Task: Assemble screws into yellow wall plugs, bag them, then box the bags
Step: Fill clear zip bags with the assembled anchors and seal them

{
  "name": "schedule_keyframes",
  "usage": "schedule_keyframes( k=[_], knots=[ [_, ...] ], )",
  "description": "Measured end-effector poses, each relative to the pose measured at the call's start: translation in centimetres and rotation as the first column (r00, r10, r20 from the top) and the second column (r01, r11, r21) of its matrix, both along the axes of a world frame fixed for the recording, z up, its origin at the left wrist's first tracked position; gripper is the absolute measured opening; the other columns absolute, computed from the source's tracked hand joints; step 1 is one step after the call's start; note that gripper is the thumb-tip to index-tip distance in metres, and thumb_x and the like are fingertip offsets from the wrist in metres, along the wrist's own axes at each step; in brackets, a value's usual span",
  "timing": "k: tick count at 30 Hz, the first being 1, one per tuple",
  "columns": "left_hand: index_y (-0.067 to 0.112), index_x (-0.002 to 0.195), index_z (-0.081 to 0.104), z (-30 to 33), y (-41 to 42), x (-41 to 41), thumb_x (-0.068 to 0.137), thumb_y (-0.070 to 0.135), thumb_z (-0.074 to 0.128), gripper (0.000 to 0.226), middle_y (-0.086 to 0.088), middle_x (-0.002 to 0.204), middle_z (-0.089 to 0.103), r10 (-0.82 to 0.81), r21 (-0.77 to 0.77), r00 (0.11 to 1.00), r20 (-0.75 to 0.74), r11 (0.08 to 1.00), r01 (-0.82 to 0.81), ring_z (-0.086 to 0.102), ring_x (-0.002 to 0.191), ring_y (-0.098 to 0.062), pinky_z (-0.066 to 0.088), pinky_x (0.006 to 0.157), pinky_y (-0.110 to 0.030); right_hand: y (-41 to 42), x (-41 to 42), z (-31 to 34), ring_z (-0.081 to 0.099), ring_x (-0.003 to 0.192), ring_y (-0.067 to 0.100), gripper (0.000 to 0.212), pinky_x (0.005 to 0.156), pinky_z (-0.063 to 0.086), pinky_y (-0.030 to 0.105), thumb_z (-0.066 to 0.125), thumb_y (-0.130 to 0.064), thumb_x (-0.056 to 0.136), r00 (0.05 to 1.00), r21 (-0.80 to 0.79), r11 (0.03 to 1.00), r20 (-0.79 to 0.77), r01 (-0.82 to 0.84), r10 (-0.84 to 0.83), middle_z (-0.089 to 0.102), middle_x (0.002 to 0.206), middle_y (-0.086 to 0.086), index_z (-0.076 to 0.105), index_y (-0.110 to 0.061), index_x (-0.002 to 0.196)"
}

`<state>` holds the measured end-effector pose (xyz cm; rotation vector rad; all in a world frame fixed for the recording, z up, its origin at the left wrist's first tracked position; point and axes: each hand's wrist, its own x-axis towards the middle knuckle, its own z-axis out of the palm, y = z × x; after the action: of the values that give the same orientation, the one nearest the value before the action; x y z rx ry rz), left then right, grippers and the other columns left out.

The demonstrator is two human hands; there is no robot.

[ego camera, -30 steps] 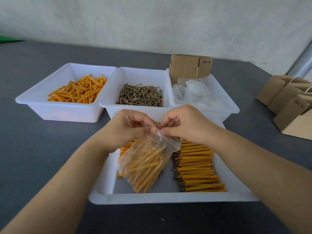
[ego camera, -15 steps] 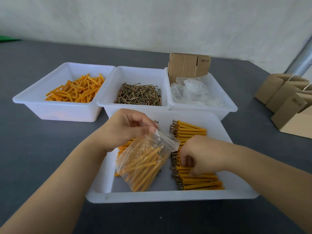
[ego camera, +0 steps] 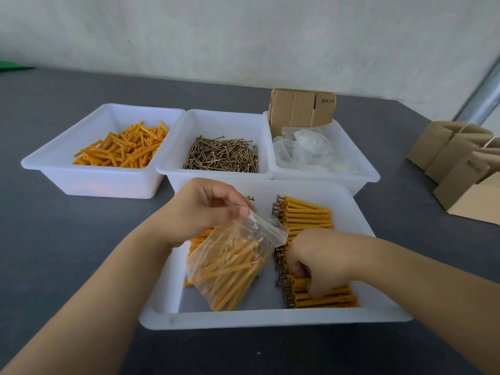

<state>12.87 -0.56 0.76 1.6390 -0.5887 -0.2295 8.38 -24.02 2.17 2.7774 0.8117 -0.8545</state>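
My left hand (ego camera: 205, 209) pinches the top edge of a clear plastic bag (ego camera: 232, 263) partly filled with assembled yellow plugs, which hangs over the near white tray (ego camera: 270, 319). A row of assembled plugs with screws (ego camera: 308, 215) lies on the tray's right side. My right hand (ego camera: 316, 261) is down on that row with its fingers curled round a few assembled plugs. More assembled plugs lie under the bag and my left hand, mostly hidden.
Three white bins stand behind the tray: loose yellow plugs (ego camera: 124, 147) at left, screws (ego camera: 224, 155) in the middle, clear bags (ego camera: 311, 150) with a flat cardboard box (ego camera: 300, 109) at right. Folded cardboard boxes (ego camera: 460, 163) stand at the far right on the grey table.
My right hand let go of the bag's mouth and dropped to the row of assembled plugs, closing its fingers on some. My left hand still holds the bag.
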Motion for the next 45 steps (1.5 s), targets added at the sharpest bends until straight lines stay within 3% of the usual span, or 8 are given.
schedule_keyframes(
  k=[7,12,16,26,29,33,39,45],
  knots=[
    [0.011,0.084,0.078,0.0,0.1,0.1,0.077,0.016,0.075,0.010,-0.015,0.100,0.075,-0.003,0.014,1.000,0.017,1.000,0.003,0.068,0.101,-0.039,0.055,0.091,-0.046,-3.8,1.1,4.8,0.057,0.059,-0.001,0.016,0.052,0.045,0.013,0.074,-0.014,0.075,0.949,0.383,0.880,0.025,0.281,-0.314,0.063,0.068,-0.012,0.066,-0.027,0.077],
    [0.005,0.088,0.076,-0.1,0.0,0.3,0.078,0.014,0.074,0.013,-0.018,0.102,0.074,-0.015,0.018,1.000,0.014,1.000,0.015,0.067,0.102,-0.042,0.054,0.093,-0.051,-4.4,2.9,6.2,0.072,0.064,0.013,0.012,0.054,0.055,0.020,0.073,0.000,0.084,0.820,0.831,0.416,-0.081,0.369,-0.566,0.075,0.071,0.006,0.070,-0.012,0.086],
    [0.005,0.087,0.076,-0.1,0.0,0.1,0.077,0.015,0.074,0.014,-0.015,0.101,0.075,-0.005,0.025,1.000,0.010,1.000,0.004,0.070,0.099,-0.030,0.057,0.090,-0.040,-1.9,4.1,5.2,0.075,0.073,0.021,0.009,0.056,0.057,0.022,0.071,0.003,0.086,0.787,0.852,0.193,-0.331,0.486,-0.521,0.075,0.074,0.010,0.070,-0.005,0.090],
    [-0.003,0.088,0.073,-0.1,0.0,0.0,0.080,0.011,0.077,0.016,-0.029,0.092,0.071,0.018,0.026,1.000,-0.012,1.000,-0.018,0.068,0.088,-0.036,0.052,0.093,-0.054,2.8,3.6,3.4,0.073,0.092,0.024,0.034,0.073,0.060,0.027,0.041,0.007,0.100,0.810,0.651,0.494,-0.538,0.576,-0.234,0.075,0.105,0.014,0.066,-0.003,0.120],
    [-0.004,0.089,0.073,0.0,0.0,0.0,0.079,0.012,0.076,0.019,-0.030,0.095,0.071,0.016,0.018,1.000,-0.026,1.000,-0.016,0.069,0.091,-0.042,0.050,0.094,-0.059,2.6,3.5,3.5,0.074,0.099,0.023,0.042,0.087,0.060,0.034,0.041,0.014,0.097,0.846,0.662,0.531,-0.456,0.529,-0.276,0.074,0.111,0.013,0.068,-0.005,0.123],
    [-0.003,0.090,0.074,0.0,0.0,0.0,0.079,0.012,0.079,0.020,-0.030,0.097,0.071,0.018,0.020,1.000,-0.025,1.000,-0.017,0.062,0.099,-0.056,0.047,0.097,-0.064,2.3,3.2,3.1,0.075,0.089,0.019,0.028,0.080,0.062,0.033,0.066,0.010,0.088,0.910,0.744,0.544,-0.214,0.388,-0.356,0.077,0.097,0.010,0.076,-0.010,0.105],
    [-0.006,0.091,0.073,-0.1,0.0,0.2,0.079,0.011,0.075,0.022,-0.027,0.097,0.072,0.003,0.042,1.000,-0.012,0.999,-0.003,0.065,0.100,-0.050,0.051,0.095,-0.053,3.4,2.9,1.6,0.073,0.076,0.015,0.013,0.076,0.060,0.040,0.079,-0.002,0.076,0.944,0.716,0.663,0.020,0.217,-0.331,0.075,0.077,0.002,0.078,-0.013,0.082],
    [0.002,0.089,0.075,0.0,0.0,0.1,0.078,0.015,0.074,0.017,-0.018,0.104,0.074,-0.007,0.037,1.000,0.002,0.999,0.007,0.070,0.099,-0.034,0.056,0.090,-0.042,0.5,3.1,3.3,0.071,0.067,0.005,0.012,0.065,0.058,0.022,0.085,-0.016,0.076,0.906,0.767,0.603,0.068,0.220,-0.418,0.074,0.071,-0.007,0.076,-0.023,0.076]
  ],
)
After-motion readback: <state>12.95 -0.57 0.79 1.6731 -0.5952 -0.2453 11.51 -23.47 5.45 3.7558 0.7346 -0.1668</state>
